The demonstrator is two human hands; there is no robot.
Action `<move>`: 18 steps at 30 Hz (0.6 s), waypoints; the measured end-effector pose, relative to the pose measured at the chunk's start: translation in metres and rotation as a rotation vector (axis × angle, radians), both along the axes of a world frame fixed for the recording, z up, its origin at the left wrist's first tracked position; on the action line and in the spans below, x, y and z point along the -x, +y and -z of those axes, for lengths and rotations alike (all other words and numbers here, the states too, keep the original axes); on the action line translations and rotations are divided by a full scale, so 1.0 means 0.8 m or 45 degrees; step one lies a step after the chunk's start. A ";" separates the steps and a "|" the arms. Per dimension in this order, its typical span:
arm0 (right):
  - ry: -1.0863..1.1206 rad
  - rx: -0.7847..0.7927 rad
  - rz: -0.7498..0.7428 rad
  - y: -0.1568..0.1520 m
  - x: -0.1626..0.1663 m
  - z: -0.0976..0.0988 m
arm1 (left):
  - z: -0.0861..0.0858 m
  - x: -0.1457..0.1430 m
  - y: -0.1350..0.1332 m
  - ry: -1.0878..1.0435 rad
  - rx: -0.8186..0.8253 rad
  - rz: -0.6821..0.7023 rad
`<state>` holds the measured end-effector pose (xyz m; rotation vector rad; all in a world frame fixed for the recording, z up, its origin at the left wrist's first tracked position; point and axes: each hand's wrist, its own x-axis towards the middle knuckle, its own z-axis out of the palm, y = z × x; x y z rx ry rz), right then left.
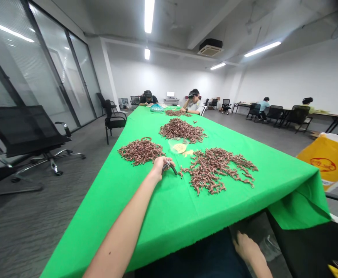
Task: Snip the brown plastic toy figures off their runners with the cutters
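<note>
My left hand (161,166) reaches out over the green cloth (163,204) and is closed on a small pair of black-handled pliers (169,168). It sits between two heaps of small brown pieces: one heap (141,150) to the left, one (218,166) to the right. Just beyond the hand stands a clear bowl (178,145) with yellowish bits in it. My right hand (245,247) rests low below the table edge by my lap, fingers loosely spread, holding nothing.
A third brown heap (182,130) lies farther along the table. Two people (194,102) sit at the far end. Black office chairs (27,135) stand to the left, a yellow sack (328,160) to the right, more people at desks by the right wall.
</note>
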<state>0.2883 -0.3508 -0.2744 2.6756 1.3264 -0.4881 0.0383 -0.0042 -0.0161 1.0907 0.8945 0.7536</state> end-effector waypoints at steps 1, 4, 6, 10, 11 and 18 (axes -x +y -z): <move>-0.003 0.001 0.002 0.000 0.000 0.000 | 0.000 -0.002 -0.002 0.000 -0.012 -0.001; -0.009 0.003 0.005 0.000 0.001 0.000 | -0.002 -0.006 -0.006 -0.003 -0.042 0.004; -0.010 0.005 0.004 0.000 0.001 -0.001 | -0.004 -0.009 -0.009 -0.002 -0.057 0.009; -0.007 0.001 0.002 0.000 0.001 -0.003 | -0.003 -0.013 -0.011 0.013 -0.080 0.013; -0.005 0.000 0.003 0.000 0.002 -0.004 | -0.002 -0.014 -0.011 0.020 -0.085 0.010; 0.004 0.005 0.007 0.001 0.002 -0.003 | 0.002 -0.015 -0.010 0.100 -0.133 -0.002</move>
